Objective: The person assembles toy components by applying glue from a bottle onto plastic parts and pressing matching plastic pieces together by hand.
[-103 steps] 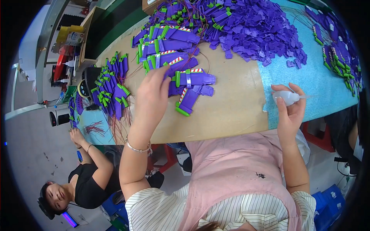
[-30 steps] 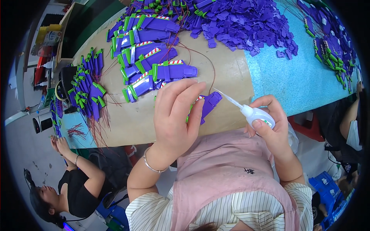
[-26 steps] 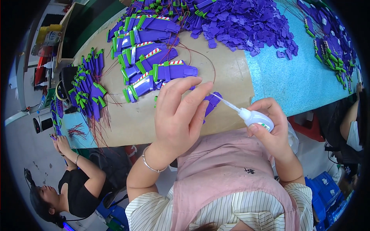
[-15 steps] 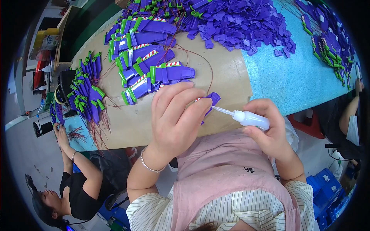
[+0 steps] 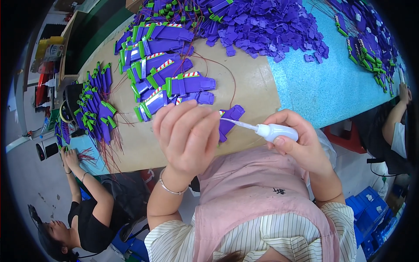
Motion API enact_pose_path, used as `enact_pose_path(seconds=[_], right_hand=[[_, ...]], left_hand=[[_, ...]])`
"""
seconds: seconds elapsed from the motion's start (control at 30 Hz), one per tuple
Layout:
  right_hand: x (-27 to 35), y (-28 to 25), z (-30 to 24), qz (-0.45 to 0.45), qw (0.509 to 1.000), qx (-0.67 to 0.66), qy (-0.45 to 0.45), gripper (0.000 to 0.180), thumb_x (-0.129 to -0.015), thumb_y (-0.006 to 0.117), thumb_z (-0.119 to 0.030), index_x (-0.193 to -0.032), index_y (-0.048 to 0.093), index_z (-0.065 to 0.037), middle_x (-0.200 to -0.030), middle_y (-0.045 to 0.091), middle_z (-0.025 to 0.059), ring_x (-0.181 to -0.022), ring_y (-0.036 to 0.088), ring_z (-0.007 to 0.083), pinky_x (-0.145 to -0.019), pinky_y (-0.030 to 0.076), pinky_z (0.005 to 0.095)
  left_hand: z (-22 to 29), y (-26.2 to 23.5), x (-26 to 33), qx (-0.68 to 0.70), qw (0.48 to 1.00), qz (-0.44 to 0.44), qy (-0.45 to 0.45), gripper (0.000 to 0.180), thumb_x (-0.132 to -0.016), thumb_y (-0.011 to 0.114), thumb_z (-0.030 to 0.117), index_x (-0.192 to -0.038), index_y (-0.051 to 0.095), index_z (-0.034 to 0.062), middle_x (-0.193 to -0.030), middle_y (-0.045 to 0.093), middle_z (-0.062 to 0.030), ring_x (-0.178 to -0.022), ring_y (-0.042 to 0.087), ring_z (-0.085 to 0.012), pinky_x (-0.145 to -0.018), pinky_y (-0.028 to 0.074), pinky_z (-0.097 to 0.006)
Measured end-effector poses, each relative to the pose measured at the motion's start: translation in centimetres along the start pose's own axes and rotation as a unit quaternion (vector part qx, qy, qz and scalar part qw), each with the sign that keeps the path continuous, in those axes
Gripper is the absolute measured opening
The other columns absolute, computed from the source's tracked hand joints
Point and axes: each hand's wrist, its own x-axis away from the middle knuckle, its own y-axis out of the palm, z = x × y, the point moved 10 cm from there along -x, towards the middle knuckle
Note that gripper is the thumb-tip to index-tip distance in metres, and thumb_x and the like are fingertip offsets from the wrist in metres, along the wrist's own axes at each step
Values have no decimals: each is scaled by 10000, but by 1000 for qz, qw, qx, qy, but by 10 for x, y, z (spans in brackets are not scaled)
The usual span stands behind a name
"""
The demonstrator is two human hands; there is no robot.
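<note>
Fingers of my left hand are curling together and pinching a purple plastic piece above the near edge of the table, so that only its far end is sticking out past my fingertips. I am wearing a thin silver bracelet on that wrist. With my right hand I am closing my fingers and thumb around a small white squeeze bottle, holding it nearly level, and its thin nozzle is pointing left and touching the purple piece right beside my left fingertips.

I am working over a brown cardboard sheet that is covering the left part of the table; a blue speckled table surface is showing to its right. Just beyond my hands, finished purple pieces with green ends and red-and-white striped bands are lying in rows on the cardboard, with thin red wires looping among them. Farther back, a big heap of loose purple parts is spreading across the table. Another bundle of purple and green pieces is sitting at the left end of the table, and more are lying at the far right.

A person in a black top is sitting below left, reaching a hand toward red wires there. Another person's arm is showing at the right edge.
</note>
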Motion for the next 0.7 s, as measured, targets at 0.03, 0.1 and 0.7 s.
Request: enact_pose_path(seconds=[0.03, 0.1, 0.7], right_hand=[[0, -5, -6, 34, 998, 51, -32, 299, -922, 670, -152, -1172, 592, -7, -990, 644, 36, -865, 577, 84, -733, 452, 223], [-1, -9, -10, 59, 992, 85, -66, 301, -907, 683, -128, -1167, 593, -5, -980, 643, 30, -870, 581, 87, -745, 454, 224], [14, -67, -16, 216, 952, 95, -198, 287, -830, 758, -153, -1013, 580, -25, -929, 581, 19, -809, 540, 59, -708, 427, 203]], left_hand=[[-5, -1, 0, -1, 1000, 2, -19, 222, -708, 752, 36, -911, 683, 91, -971, 664, -38, -951, 629, -248, -883, 450, -406], [-21, -1, 5, 20, 998, 6, -64, 183, -735, 733, 24, -903, 674, 63, -950, 659, -58, -925, 629, -253, -846, 453, -397], [-7, 48, 52, 106, 950, -203, -210, 554, -712, 717, -22, -1240, 553, -8, -1132, 555, -198, -1009, 571, -395, -870, 477, -445]])
